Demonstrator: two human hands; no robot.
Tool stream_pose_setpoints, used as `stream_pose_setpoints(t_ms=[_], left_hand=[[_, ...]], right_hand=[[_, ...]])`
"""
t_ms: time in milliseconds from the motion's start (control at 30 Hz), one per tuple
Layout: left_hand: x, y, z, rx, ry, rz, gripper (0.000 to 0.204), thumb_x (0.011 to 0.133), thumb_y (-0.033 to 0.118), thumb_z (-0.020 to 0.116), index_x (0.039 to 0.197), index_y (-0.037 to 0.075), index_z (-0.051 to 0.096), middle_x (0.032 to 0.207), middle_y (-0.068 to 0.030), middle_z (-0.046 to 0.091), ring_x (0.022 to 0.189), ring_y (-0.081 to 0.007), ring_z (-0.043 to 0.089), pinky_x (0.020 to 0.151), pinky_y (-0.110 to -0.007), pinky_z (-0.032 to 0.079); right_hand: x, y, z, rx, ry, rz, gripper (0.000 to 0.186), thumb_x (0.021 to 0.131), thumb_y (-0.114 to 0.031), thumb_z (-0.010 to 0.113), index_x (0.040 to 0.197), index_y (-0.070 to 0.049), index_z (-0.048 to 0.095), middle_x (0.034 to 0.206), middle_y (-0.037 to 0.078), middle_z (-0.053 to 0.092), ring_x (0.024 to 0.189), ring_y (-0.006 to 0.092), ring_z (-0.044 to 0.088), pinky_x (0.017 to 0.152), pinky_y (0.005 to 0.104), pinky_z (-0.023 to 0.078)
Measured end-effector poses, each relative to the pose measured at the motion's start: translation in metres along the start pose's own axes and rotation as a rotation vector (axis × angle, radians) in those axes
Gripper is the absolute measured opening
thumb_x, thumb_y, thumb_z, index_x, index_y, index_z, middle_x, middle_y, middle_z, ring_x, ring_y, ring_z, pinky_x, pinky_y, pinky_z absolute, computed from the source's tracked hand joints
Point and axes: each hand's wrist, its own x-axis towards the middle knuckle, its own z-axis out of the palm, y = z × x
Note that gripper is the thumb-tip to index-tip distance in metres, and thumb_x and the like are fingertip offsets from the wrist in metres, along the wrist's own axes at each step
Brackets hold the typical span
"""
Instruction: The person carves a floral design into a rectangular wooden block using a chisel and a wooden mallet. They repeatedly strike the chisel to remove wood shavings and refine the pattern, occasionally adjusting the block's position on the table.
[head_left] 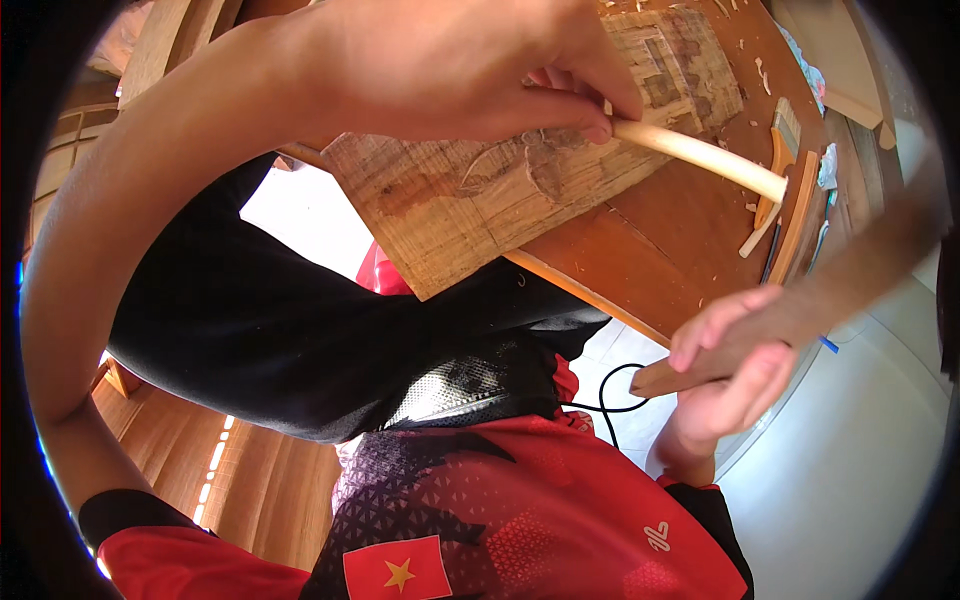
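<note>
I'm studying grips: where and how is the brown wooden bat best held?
Grip the wooden bat probably by its lower-left end, from the body side, as the right hand does: it looks slimmer there and broadens toward the upper right.

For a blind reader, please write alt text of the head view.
A person's left hand holds a pale cylindrical wooden handle over a carved brown wooden board; the right hand grips a blurred brown wooden bar.
</note>
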Motion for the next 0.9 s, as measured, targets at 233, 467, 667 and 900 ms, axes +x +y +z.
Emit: stream_pose_setpoints(t_ms=[233,467,667,900], left_hand=[[0.01,0.02,-0.01,0.127,-0.084,0.024,0.02,0.099,0.013,0.066,0.102,-0.005,0.076,0.082,-0.0184,0.075,0.072,-0.0302,0.076,0.06,-0.039,0.062],[0.047,0.036,-0.039,0.16,-0.397,-0.255,0.023,0.1,0.005,0.055,0.097,-0.005,0.075,0.076,-0.0206,0.071,0.071,-0.0308,0.075,0.06,-0.041,0.062],[0.018,0.042,-0.036,0.151,-0.012,-0.192,0.017,0.096,0.006,0.066,0.106,-0.005,0.075,0.095,-0.0215,0.077,0.087,-0.0324,0.077,0.08,-0.044,0.063],[0.005,0.032,-0.031,-0.071,0.05,-0.055,0.019,0.092,0.003,0.072,0.11,-0.003,0.072,0.098,-0.0187,0.078,0.089,-0.0291,0.078,0.079,-0.039,0.063]], right_hand=[[-0.004,0.015,0.0,0.102,0.01,0.04,0.04,0.108,-0.03,0.05,0.125,0.007,0.049,0.1,0.013,0.057,0.063,0.0153,0.056,0.048,0.0284,0.044],[0.0,0.021,0.014,0.153,-0.036,0.135,0.043,0.11,-0.036,0.049,0.119,0.006,0.05,0.088,0.01,0.053,0.057,0.0139,0.051,0.044,0.0271,0.041],[0.009,0.016,0.009,0.162,-0.048,0.146,0.046,0.111,-0.04,0.045,0.118,0.005,0.05,0.079,0.012,0.053,0.052,0.0149,0.049,0.043,0.027,0.039],[0.013,0.013,0.009,0.131,-0.062,0.167,0.046,0.111,-0.042,0.042,0.118,0.003,0.049,0.07,0.014,0.053,0.048,0.0156,0.048,0.045,0.0271,0.039]])
